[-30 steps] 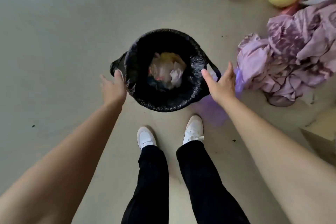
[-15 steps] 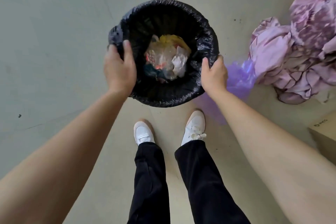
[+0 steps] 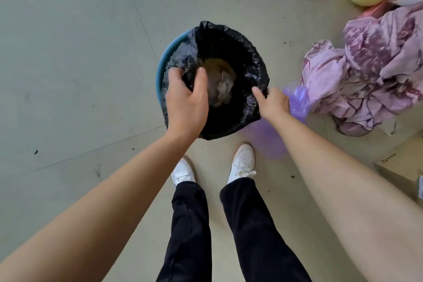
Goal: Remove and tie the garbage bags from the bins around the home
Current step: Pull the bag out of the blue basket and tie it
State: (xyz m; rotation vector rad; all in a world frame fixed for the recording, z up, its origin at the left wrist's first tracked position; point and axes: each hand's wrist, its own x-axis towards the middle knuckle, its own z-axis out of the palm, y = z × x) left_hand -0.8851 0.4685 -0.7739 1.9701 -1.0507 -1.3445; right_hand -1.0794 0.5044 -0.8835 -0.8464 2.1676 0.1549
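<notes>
Here, left hand (image 3: 185, 101) and right hand (image 3: 272, 103) each grip one garbage bag (image 3: 253, 58) in one bin (image 3: 166, 54).

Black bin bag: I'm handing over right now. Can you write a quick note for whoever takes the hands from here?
Hands: the left hand grips the left edge of the black bag, pulled inward off the rim of the blue bin. The right hand pinches the bag's right edge, which is folded over the rim there.
Things: the rubbish sits in the bag, and the bag sits in the bin.
Done: left side freed from the rim.
Left: free the remaining edge, lift the bag out, tie it.
</notes>
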